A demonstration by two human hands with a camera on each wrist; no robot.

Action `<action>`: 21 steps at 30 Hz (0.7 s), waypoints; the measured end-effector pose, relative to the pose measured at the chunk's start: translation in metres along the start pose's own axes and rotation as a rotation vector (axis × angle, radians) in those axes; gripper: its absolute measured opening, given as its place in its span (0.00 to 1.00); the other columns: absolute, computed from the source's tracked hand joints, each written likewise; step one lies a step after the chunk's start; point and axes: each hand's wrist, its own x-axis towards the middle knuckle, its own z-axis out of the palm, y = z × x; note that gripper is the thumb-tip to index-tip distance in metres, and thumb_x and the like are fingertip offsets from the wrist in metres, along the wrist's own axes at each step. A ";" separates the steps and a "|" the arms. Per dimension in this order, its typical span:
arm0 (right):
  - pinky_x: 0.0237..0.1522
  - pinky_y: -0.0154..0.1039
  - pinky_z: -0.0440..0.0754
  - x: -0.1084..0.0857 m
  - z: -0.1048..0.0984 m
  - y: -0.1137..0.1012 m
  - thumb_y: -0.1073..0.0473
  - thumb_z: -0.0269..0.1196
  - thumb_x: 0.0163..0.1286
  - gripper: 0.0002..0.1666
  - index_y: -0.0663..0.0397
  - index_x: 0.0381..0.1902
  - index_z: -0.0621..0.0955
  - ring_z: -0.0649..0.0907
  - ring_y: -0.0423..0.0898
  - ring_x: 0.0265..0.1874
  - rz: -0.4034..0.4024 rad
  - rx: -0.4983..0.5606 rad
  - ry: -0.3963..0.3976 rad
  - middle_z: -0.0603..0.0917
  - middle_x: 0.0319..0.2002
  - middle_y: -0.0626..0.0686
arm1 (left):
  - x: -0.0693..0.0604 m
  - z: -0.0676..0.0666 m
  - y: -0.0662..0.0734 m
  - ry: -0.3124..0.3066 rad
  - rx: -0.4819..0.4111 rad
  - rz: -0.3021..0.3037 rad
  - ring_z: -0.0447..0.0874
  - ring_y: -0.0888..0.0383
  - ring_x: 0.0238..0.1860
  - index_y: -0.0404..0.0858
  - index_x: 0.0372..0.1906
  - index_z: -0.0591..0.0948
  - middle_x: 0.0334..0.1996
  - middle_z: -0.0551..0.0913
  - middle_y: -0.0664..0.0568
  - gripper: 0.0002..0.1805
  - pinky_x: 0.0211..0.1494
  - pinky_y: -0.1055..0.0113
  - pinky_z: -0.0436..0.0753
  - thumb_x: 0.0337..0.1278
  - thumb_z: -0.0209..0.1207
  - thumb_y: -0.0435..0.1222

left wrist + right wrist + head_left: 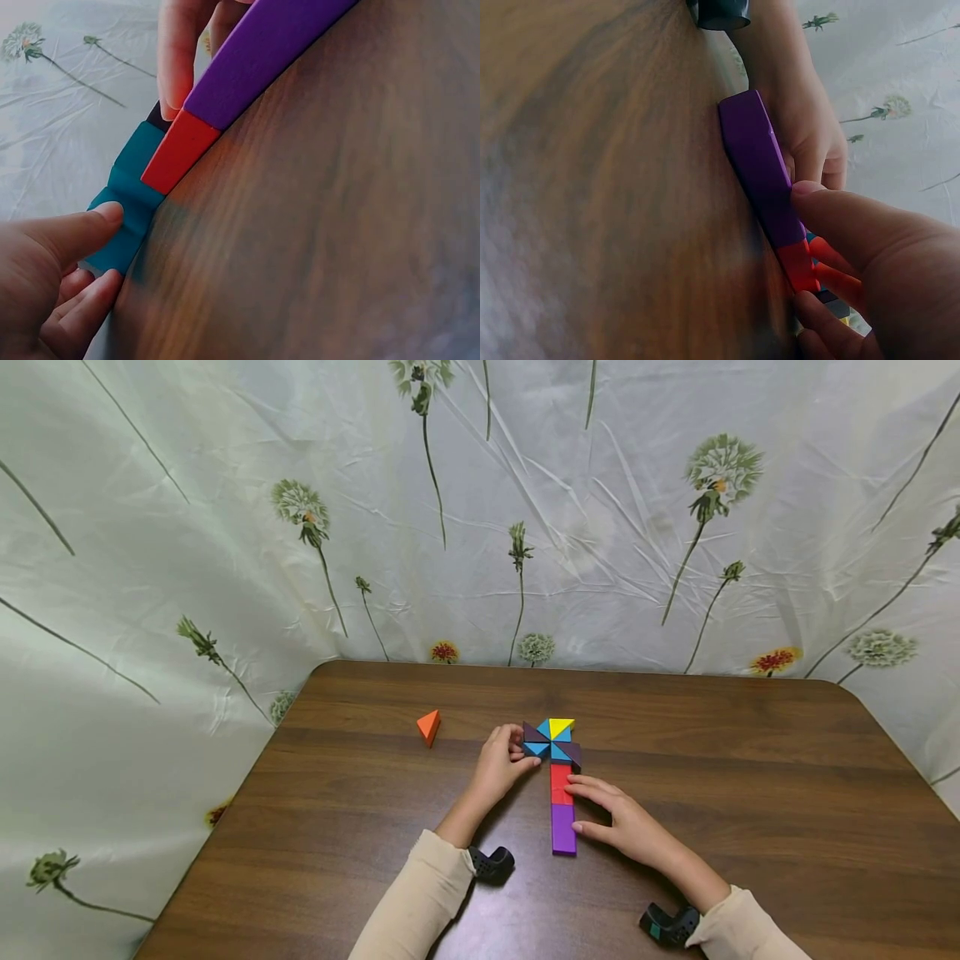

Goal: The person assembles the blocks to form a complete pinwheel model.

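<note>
On the wooden table, blue, yellow and dark triangular blocks meet in a pinwheel, the yellow block [560,727] at its far side. Below it runs a straight line of red blocks [561,783] and a purple block [563,832]. My left hand [495,767] is at the pinwheel's left side, its thumb and fingers pinching a blue triangular block [124,236]. From the right, my right hand [630,827] touches the line with extended fingers, the thumb against the purple block and other fingertips beside the red. A dark triangular block [572,752] lies just above those fingertips.
An orange triangular block [429,727] stands apart on the table [300,793], left of the left hand. Behind the table hangs a pale curtain [585,527] printed with dandelions. Each wrist carries a black device, such as the left one [492,866].
</note>
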 end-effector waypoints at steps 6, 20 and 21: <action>0.54 0.58 0.64 0.000 0.000 0.000 0.50 0.64 0.58 0.30 0.51 0.58 0.73 0.66 0.56 0.59 0.007 0.006 -0.001 0.69 0.59 0.54 | 0.002 -0.001 0.000 -0.011 -0.014 -0.007 0.77 0.57 0.32 0.32 0.43 0.72 0.35 0.72 0.47 0.23 0.36 0.76 0.77 0.40 0.68 0.33; 0.54 0.59 0.64 0.002 0.000 -0.001 0.49 0.64 0.58 0.30 0.51 0.58 0.73 0.66 0.56 0.59 0.012 0.002 -0.006 0.69 0.59 0.54 | 0.003 0.000 0.001 -0.016 0.014 -0.006 0.77 0.59 0.31 0.32 0.45 0.72 0.36 0.74 0.47 0.23 0.35 0.75 0.77 0.41 0.68 0.32; 0.54 0.59 0.64 0.001 0.001 0.000 0.49 0.63 0.58 0.30 0.51 0.58 0.73 0.66 0.56 0.59 0.012 -0.002 -0.006 0.69 0.59 0.54 | 0.002 0.000 0.002 -0.015 0.015 -0.007 0.76 0.59 0.31 0.32 0.45 0.72 0.36 0.74 0.47 0.23 0.35 0.75 0.77 0.41 0.68 0.32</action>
